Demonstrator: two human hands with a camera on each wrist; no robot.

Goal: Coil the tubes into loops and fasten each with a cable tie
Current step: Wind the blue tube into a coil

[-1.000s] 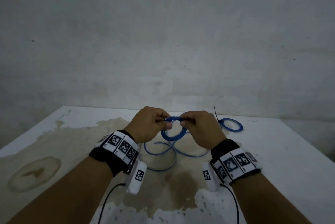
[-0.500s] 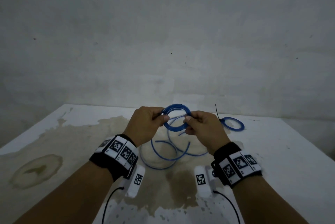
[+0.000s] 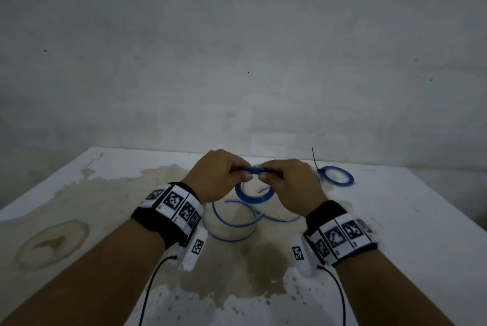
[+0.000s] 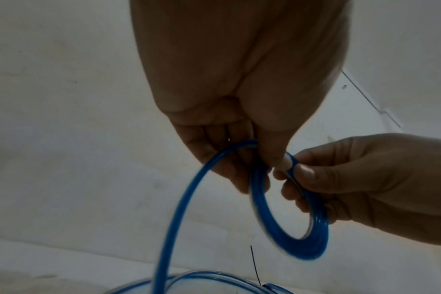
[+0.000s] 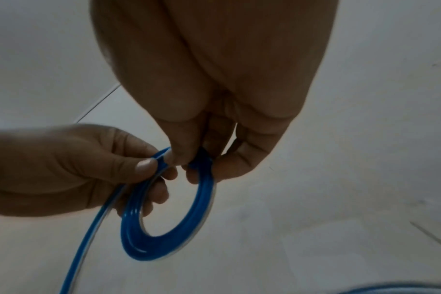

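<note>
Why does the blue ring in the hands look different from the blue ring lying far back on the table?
The held coil is up off the table, pinched by the left hand and right hand; the far coil lies flat, untouched. The held coil has a loose tail trailing down; the far coil shows none. The far coil has a black cable tie; none shows on the held coil. Both are blue tubing.

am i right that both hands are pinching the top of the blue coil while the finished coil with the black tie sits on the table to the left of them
One slip: the finished coil with its black tie lies right of the hands, per the head view. The left hand and right hand do pinch the top of the blue coil.
</note>
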